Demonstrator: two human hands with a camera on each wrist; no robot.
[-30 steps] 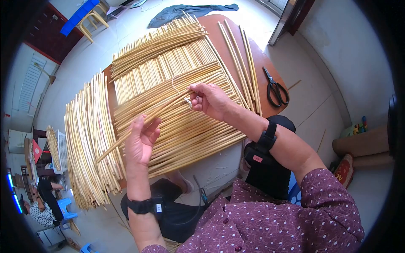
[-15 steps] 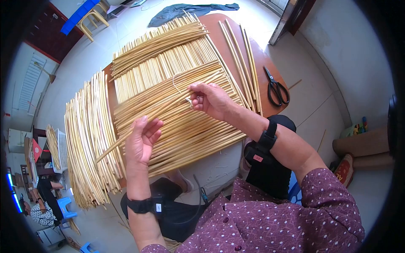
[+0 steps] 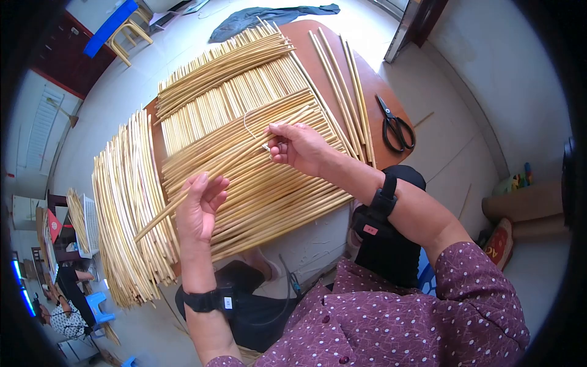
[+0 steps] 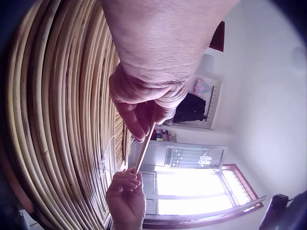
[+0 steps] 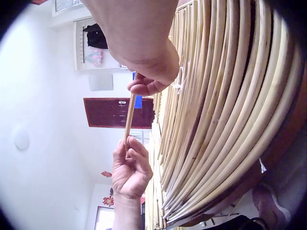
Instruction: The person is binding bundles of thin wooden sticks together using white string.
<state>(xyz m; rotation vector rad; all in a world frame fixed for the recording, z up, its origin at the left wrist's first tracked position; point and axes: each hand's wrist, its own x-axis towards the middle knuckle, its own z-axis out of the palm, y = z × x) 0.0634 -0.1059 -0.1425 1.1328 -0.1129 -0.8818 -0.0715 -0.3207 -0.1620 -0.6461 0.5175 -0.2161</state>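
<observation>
Fingers (image 3: 283,129) pinching, we hold slender stick (image 5: 130,113) in left hand (image 3: 197,214) and right hand (image 3: 304,148) above reed rows (image 3: 269,194) on table (image 3: 300,39).

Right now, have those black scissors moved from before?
No: the scissors lie in the same spot on the brown tabletop; the whole camera view shifted slightly.

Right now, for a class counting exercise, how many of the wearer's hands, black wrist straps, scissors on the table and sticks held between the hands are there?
Left hand and right hand: 2
Wrist straps: 2
Scissors: 1 pair
Held stick: 1
Total: 6
</observation>
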